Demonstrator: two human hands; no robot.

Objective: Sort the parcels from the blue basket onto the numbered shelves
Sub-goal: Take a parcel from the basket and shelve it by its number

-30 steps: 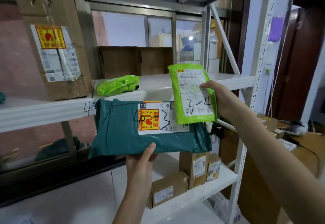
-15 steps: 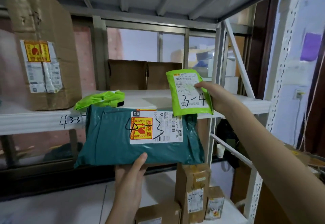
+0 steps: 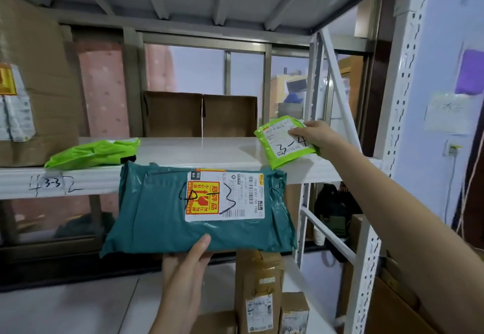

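The large cardboard box point(image 3: 36, 79) at the upper shelf's left end is cut by the picture's left edge, its label only partly seen. The teal parcel point(image 3: 199, 210) hides the left hand's point(image 3: 183, 276) fingers and part of the shelf's front edge point(image 3: 78, 181). Small print on both parcel labels is unreadable, and the boxes on the lower shelf point(image 3: 259, 297) run off the bottom edge.
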